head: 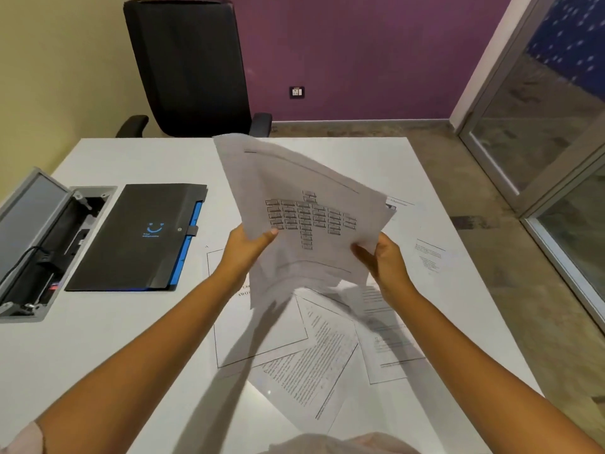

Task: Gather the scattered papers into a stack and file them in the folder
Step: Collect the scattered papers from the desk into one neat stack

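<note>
Both hands pinch a loose sheaf of papers [307, 211] above the table [131, 339] — left hand [250, 245] at its lower left edge, right hand [381, 257] at the lower right. The sheets look light, floppy and prone to fanning, so gripping opposite edges suits them. More papers [314, 365] lie scattered below; the closed black folder [137, 237] sits left — well apart.

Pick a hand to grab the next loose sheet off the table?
Right, probably. Both hands grip the held papers, but the right hand hangs over the loose sheets and the far page. The left hand can keep the stack.
</note>
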`<state>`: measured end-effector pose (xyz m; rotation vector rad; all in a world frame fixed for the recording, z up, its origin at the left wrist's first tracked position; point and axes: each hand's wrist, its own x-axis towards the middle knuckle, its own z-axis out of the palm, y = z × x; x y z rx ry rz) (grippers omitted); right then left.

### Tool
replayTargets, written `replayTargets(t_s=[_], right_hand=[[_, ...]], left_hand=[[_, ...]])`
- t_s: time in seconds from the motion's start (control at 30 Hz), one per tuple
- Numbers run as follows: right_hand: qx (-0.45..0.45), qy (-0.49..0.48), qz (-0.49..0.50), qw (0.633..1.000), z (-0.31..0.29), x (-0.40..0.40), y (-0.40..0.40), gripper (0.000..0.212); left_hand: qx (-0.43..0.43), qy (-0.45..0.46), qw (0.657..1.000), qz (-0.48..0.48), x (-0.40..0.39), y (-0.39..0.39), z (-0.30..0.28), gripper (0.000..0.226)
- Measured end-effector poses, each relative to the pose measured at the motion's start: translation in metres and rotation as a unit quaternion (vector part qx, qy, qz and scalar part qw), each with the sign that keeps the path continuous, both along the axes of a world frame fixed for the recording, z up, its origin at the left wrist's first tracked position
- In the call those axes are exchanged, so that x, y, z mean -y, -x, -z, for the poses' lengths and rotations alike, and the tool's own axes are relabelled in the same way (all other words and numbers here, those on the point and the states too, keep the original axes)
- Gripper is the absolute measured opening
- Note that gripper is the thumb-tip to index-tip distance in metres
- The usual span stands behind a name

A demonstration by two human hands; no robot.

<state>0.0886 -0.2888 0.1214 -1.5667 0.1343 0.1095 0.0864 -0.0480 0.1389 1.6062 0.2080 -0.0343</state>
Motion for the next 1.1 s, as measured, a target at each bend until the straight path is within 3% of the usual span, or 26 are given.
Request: replayTargets(t_s=[0.13, 0.23, 0.6, 0.7, 0.83, 1.1], right_hand=[[0.007, 0.047, 0.014, 0.999, -0.004, -0.006, 0.004, 0.021], [0.005, 0.070, 0.024, 0.997, -0.001, -0.007, 0.006, 0.022], [-0.001, 0.063, 0.029, 0.998, 0.000, -0.010, 0.008, 0.021], [-0.040, 0.090, 0.015, 0.995, 0.016, -0.013, 0.011, 0.017], [-0.112, 0.157, -0.018, 0.981, 0.038, -0.017, 0.018, 0.041], [-0.077, 0.154, -0.060, 0.983, 0.038, -0.024, 0.021, 0.035]], left_hand=[[0.009, -0.024, 1.000, -0.011, 0.007, 0.006, -0.005, 0.039], [0.006, -0.030, 0.999, -0.014, 0.008, 0.011, -0.001, 0.030], [0.007, -0.015, 1.000, -0.005, 0.004, 0.013, 0.011, 0.024], [-0.014, -0.030, 0.999, 0.005, 0.005, 0.019, 0.030, 0.023], [-0.079, -0.061, 0.995, -0.013, 0.004, 0.031, 0.056, 0.039], [-0.096, -0.067, 0.988, -0.105, -0.011, 0.036, 0.071, 0.040]])
